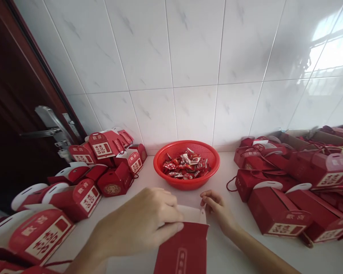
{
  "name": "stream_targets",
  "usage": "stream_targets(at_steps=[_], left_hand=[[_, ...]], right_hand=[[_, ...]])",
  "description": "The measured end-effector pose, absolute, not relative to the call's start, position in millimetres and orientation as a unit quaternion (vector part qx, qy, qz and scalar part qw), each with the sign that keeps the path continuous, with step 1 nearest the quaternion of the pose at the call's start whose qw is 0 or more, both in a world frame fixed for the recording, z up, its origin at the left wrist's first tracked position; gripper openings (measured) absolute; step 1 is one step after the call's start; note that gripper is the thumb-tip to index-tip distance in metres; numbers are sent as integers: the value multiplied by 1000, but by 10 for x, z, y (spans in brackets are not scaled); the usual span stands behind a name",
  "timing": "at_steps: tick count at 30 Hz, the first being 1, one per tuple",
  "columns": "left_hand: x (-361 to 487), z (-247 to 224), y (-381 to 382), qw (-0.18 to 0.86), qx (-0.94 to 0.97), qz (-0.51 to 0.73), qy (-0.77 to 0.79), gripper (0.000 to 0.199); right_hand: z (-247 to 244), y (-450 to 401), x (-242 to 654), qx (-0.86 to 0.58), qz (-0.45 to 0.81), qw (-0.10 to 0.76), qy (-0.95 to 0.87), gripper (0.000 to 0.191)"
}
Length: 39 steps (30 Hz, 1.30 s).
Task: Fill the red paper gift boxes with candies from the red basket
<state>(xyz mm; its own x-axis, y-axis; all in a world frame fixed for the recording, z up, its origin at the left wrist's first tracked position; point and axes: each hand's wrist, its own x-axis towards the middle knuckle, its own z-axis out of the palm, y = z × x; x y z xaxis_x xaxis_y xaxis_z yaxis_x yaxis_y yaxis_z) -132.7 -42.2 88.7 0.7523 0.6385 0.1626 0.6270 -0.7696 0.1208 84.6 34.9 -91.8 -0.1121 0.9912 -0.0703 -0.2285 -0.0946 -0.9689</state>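
A red cardboard gift box (185, 247) with a pale inner flap (190, 214) stands in front of me at the bottom middle. My left hand (148, 220) grips its upper left edge, the thumb pressed along the red panel and the fingers bent over the top. At the flap's right corner, my right hand (218, 211) has its fingers curled and close together, seeming to pinch the edge there. Just beyond both hands, a red plastic strainer basket (186, 184) holds a heap of red-wrapped candies (185, 165).
Several red gift boxes with gold-and-white labels (88, 198) are grouped on the left, some with raised flaps. More red boxes (274, 209) crowd the right side, some with cord handles. A tiled wall (194, 114) closes off the back; a dark door (20, 95) with a metal handle stands left.
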Motion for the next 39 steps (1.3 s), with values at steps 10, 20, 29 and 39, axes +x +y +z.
stream_targets(at_steps=[10,20,29,39], left_hand=[[-941,378,-194,-66,935,-5,348,30],[-914,431,-251,97,940,31,325,33],[-1096,470,-153,148,884,29,442,26],[-1154,446,-27,250,832,26,495,82]], right_hand=[[-609,229,1081,-444,499,546,-506,49],[-370,-8,1032,-443,400,470,-651,52],[-369,-31,1032,-426,460,429,-650,33],[-381,-63,992,-369,622,421,-547,23]])
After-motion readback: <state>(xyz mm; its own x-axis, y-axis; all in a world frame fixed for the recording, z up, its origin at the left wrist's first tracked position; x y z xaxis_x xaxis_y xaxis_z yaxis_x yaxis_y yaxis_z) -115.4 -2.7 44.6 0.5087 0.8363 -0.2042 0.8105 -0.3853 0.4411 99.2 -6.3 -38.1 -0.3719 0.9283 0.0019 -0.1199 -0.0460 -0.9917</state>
